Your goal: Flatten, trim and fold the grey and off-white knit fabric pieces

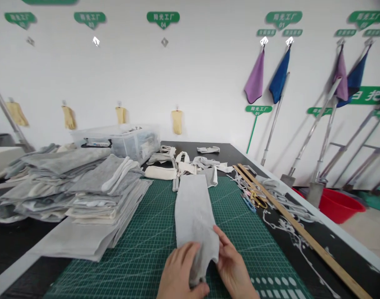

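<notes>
A long strip of light grey cloth (194, 203) stretches away from me over the green cutting mat (240, 220). Its near end is lifted and curled between my two hands. My left hand (181, 270) is closed on the near left part, fingers over the top and thumb low at the end. On the right edge, my right hand (232, 263) pinches the cloth, with the thumb side against it and some fingers hidden underneath. Beyond the strip's far end lie several grey and cream cloth scraps (186, 166).
Stacks of folded grey cloth (96, 199) stand left, before a see-through plastic box (130, 141). At right lie a long wooden ruler (289, 220), scissors with yellow handles (257, 200) and loose pale cords (297, 241). A red basin (339, 205) stands beyond the table's right edge.
</notes>
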### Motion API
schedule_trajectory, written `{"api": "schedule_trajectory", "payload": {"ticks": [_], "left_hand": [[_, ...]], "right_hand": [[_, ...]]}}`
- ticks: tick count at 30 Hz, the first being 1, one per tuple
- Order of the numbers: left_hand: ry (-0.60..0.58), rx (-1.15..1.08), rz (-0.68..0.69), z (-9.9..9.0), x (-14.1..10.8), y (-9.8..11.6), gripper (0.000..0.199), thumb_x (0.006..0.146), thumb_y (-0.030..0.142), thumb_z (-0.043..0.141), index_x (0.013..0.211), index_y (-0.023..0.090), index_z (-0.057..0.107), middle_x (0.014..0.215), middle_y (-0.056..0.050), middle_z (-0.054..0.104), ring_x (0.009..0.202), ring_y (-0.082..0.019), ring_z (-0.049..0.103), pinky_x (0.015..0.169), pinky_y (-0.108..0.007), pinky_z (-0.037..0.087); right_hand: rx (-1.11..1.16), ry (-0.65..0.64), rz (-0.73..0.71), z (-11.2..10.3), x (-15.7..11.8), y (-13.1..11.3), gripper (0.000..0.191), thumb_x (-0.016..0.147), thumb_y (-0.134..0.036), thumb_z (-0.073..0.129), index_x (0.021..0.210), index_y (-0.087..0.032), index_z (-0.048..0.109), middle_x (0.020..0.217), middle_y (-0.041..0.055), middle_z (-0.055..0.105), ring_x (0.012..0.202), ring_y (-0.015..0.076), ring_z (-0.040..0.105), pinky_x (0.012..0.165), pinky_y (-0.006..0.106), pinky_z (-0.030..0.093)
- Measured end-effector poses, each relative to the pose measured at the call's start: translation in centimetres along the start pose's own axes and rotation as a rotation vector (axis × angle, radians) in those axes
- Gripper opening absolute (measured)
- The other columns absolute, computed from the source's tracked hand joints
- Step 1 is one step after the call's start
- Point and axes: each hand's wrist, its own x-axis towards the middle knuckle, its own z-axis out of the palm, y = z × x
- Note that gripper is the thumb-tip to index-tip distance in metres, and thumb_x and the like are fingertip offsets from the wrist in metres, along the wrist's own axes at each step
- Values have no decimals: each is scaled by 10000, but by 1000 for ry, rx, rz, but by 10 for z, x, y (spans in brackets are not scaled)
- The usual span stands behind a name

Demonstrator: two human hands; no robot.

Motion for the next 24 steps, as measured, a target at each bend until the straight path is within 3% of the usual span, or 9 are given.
{"api": "schedule_trajectory", "payload": {"ticks": [3, 6, 10, 15, 20, 24], "left_hand": [[121, 50, -107, 11, -3, 2, 405, 639, 218, 469, 1042, 248, 450, 1018, 3, 493, 944, -175, 406, 847, -331, 303], [196, 47, -164, 11, -4, -1, 249, 689, 137, 367, 845, 240, 532, 840, 12, 533, 837, -145, 439, 749, -285, 337], [254, 101, -260, 2, -7, -11, 236, 741, 179, 317, 821, 230, 532, 818, -2, 522, 802, -140, 442, 710, -278, 336], [230, 167, -253, -11, -14, -22, 174, 739, 258, 351, 726, 204, 516, 792, -8, 506, 779, -158, 426, 695, -298, 318], [296, -203, -312, -13, -20, -25, 225, 778, 336, 274, 742, 194, 444, 731, 3, 467, 710, -134, 426, 655, -277, 320], [329, -627, -335, -9, -11, -29, 268, 766, 424, 279, 744, 184, 397, 618, 21, 382, 580, -109, 397, 548, -239, 341]], "right_hand": [[-129, 46, -65, -2, -3, 8, 460, 448, -55, 618, 891, -157, 550, 711, 18, 549, 566, 91, 462, 538, 190, 364], [-472, 103, -188, -7, -10, 10, 312, 510, -108, 624, 806, -147, 532, 715, 15, 542, 621, 114, 470, 565, 202, 358], [-962, 167, -329, -14, -17, 6, 204, 589, -241, 611, 733, -143, 505, 664, 8, 487, 630, 139, 440, 585, 227, 337], [-1158, 252, -388, -23, -15, 6, 230, 687, -364, 510, 649, -154, 424, 594, 1, 396, 584, 139, 403, 561, 239, 322], [-1437, 303, -486, -16, -17, 8, 221, 711, -363, 475, 649, -159, 419, 633, 15, 408, 624, 151, 404, 597, 259, 319], [-1617, 324, -657, 0, -20, 1, 194, 695, -348, 495, 654, -158, 507, 935, 70, 445, 873, 207, 388, 725, 290, 296]]}}
